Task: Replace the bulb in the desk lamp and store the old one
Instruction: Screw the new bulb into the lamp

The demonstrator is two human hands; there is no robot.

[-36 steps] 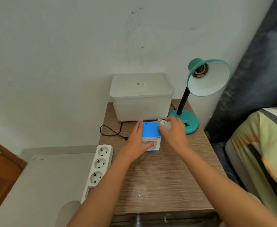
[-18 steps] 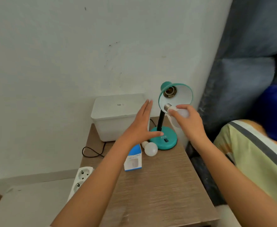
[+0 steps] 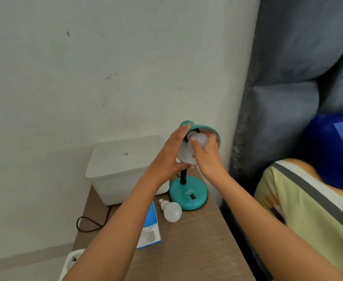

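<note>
A teal desk lamp (image 3: pixel 188 196) stands at the back right of the wooden table (image 3: pixel 197 244). My right hand (image 3: pixel 206 157) grips a white bulb (image 3: pixel 200 138) and holds its base up inside the lamp shade (image 3: pixel 212 131), at the socket. My left hand (image 3: pixel 169 157) is flat against the shade's left rim, fingers straight and apart. A second white bulb (image 3: pixel 171 210) lies on the table in front of the lamp base. A blue and white bulb box (image 3: pixel 151 230) lies beside it, partly hidden by my left forearm.
A white lidded plastic bin (image 3: pixel 124 169) stands against the wall behind the box. A dark cable (image 3: pixel 89 224) loops off the table's left edge. A white power strip (image 3: pixel 71 260) lies lower left. A grey headboard and a striped pillow (image 3: pixel 308 209) are at the right.
My right hand lifted the bulb from the table up into the lamp shade. My left hand left the box and came up against the shade. The view swung right.
</note>
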